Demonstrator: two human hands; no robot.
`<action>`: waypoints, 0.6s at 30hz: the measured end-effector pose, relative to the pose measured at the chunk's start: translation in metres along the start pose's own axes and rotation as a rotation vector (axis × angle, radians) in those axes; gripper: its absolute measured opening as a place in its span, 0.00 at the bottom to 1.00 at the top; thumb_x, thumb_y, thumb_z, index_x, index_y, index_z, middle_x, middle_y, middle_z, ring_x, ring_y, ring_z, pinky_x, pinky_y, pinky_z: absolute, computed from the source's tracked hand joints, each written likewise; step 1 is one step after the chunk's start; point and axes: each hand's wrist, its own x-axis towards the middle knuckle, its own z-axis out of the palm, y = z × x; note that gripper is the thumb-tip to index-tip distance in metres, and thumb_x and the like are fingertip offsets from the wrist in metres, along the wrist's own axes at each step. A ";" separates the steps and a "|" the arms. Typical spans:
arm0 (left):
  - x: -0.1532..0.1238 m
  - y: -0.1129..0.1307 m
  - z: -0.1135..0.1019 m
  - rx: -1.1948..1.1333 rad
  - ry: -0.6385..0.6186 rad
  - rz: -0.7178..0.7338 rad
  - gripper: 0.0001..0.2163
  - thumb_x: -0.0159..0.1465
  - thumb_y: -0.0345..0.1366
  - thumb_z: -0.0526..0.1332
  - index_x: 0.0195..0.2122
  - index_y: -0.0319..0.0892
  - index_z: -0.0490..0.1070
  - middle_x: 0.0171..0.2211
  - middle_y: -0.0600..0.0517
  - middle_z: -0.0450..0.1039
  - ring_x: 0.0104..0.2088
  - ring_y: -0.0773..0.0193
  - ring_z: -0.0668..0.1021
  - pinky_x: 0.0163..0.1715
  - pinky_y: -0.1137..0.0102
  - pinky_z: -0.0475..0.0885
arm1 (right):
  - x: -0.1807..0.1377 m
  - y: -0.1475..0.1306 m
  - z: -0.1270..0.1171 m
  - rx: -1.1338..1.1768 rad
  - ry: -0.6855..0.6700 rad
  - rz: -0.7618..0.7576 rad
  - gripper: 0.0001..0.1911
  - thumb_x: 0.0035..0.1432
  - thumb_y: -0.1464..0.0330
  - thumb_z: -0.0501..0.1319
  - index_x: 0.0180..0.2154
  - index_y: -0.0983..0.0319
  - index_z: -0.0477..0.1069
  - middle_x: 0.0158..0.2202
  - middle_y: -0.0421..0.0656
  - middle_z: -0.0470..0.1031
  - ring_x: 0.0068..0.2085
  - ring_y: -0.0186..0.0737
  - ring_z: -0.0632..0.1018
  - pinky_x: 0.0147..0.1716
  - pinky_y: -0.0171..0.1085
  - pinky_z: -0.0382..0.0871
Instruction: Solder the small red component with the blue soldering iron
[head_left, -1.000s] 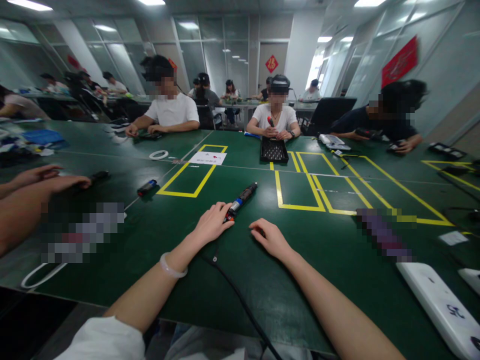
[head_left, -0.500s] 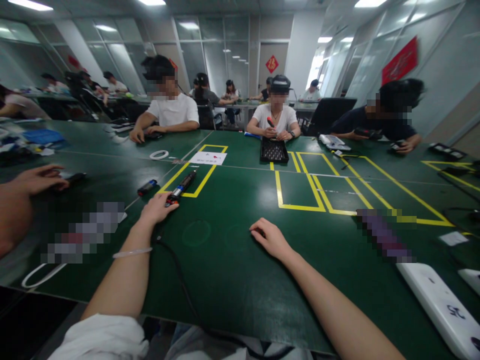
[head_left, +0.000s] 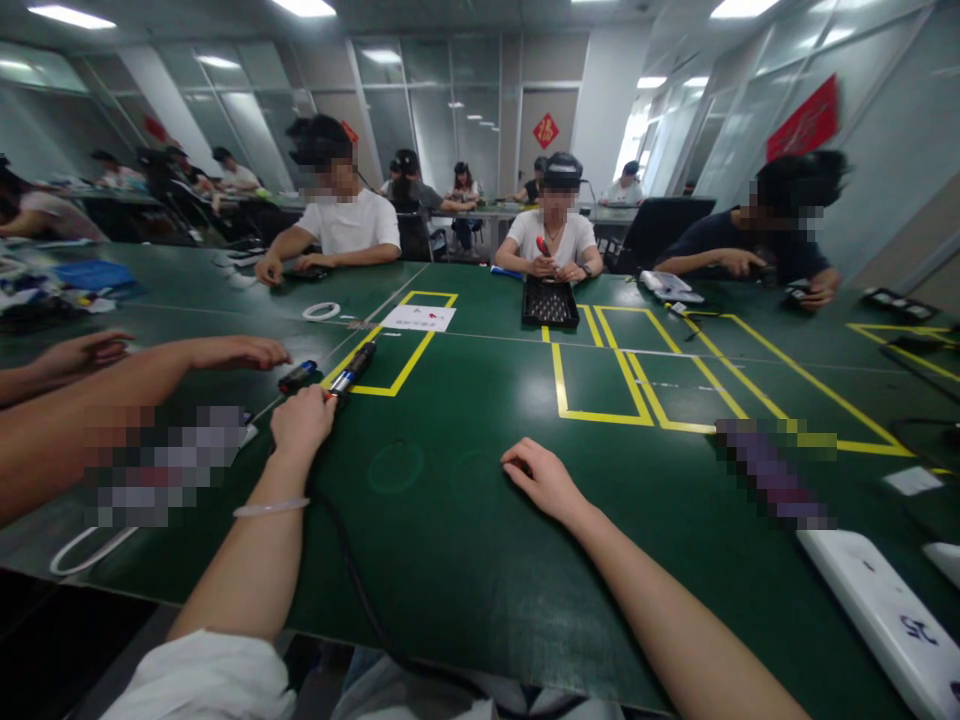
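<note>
My left hand (head_left: 302,425) is closed round the near end of a slim black, blue and silver cylindrical tool (head_left: 351,372) that looks like an electric screwdriver. Its far end points away over the yellow-taped rectangle. Under my palm the fingers are partly hidden. My right hand (head_left: 544,477) lies on the green table (head_left: 465,560), fingers curled together, with nothing seen in them. Just beyond my left hand is a second short black and blue tool (head_left: 299,377), and a co-worker's hand (head_left: 247,352) reaches toward it from the left.
A black cord (head_left: 352,560) runs past my left forearm to the table edge. A printed sheet (head_left: 418,318), a white cable coil (head_left: 321,312) and a black tray (head_left: 550,303) of small parts lie farther off. A white power strip (head_left: 874,610) is at right. Several people sit around.
My left hand has drawn in slightly with the tool, its grip now covering more of the near end. A co-worker's arm has stretched in from the left toward the second tool. My right hand stays put.
</note>
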 end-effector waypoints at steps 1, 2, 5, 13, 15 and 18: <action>-0.002 0.003 -0.002 0.010 0.019 -0.004 0.18 0.66 0.45 0.46 0.44 0.37 0.67 0.43 0.38 0.72 0.41 0.46 0.75 0.39 0.58 0.68 | 0.000 0.000 0.000 -0.002 0.001 0.000 0.05 0.63 0.70 0.57 0.38 0.60 0.71 0.35 0.41 0.69 0.34 0.35 0.71 0.33 0.33 0.64; -0.003 0.006 -0.004 0.010 0.043 -0.003 0.17 0.66 0.44 0.47 0.44 0.36 0.67 0.43 0.38 0.71 0.41 0.46 0.74 0.40 0.58 0.67 | 0.000 0.000 0.001 -0.003 0.002 0.000 0.05 0.63 0.70 0.57 0.38 0.60 0.71 0.35 0.41 0.69 0.35 0.35 0.71 0.33 0.33 0.63; -0.012 0.024 -0.010 -0.115 0.120 0.046 0.17 0.67 0.43 0.47 0.46 0.37 0.66 0.44 0.39 0.72 0.42 0.48 0.75 0.42 0.59 0.67 | 0.002 0.001 0.001 -0.014 0.003 0.000 0.05 0.63 0.69 0.57 0.36 0.60 0.70 0.33 0.41 0.69 0.34 0.36 0.71 0.33 0.33 0.62; -0.087 0.132 -0.031 -0.793 -0.313 0.818 0.15 0.66 0.44 0.51 0.47 0.44 0.70 0.43 0.49 0.73 0.42 0.62 0.75 0.42 0.69 0.68 | 0.004 -0.003 0.003 0.079 -0.015 0.022 0.01 0.61 0.70 0.58 0.36 0.60 0.66 0.29 0.37 0.69 0.30 0.34 0.70 0.32 0.33 0.62; -0.107 0.150 -0.034 -0.845 -0.433 0.912 0.14 0.66 0.42 0.53 0.49 0.44 0.70 0.42 0.49 0.73 0.40 0.63 0.75 0.41 0.70 0.68 | 0.003 -0.006 0.004 0.147 -0.036 0.020 0.10 0.59 0.70 0.60 0.43 0.59 0.64 0.30 0.37 0.70 0.30 0.34 0.71 0.32 0.32 0.63; -0.122 0.160 -0.031 -0.974 -0.637 0.914 0.17 0.65 0.41 0.56 0.53 0.42 0.65 0.38 0.50 0.72 0.38 0.65 0.75 0.38 0.71 0.69 | 0.002 -0.011 0.005 0.176 -0.074 -0.009 0.13 0.58 0.70 0.61 0.45 0.59 0.64 0.32 0.37 0.70 0.30 0.33 0.71 0.32 0.32 0.64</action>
